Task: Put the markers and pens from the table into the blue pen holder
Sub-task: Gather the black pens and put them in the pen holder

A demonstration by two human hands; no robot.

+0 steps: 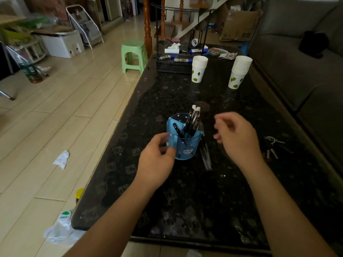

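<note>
The blue pen holder [185, 143] stands in the middle of the dark stone table [167, 93], with several black pens and markers [193, 121] upright inside it. My left hand [157, 160] grips the holder's left wall with thumb and fingers. My right hand [235, 136] hovers just right of the holder, fingers apart and blurred, holding nothing. A few dark pens [206, 154] lie on the table against the holder's right side. Blue-and-white markers [182, 60] lie at the far end by a black wire rack [174, 65].
Two stacks of white paper cups [198, 69] [239, 71] stand beyond the holder. A bunch of keys [272, 145] lies right of my right hand. A grey sofa [297, 71] borders the table's right side. A green stool [133, 54] stands on the floor to the left.
</note>
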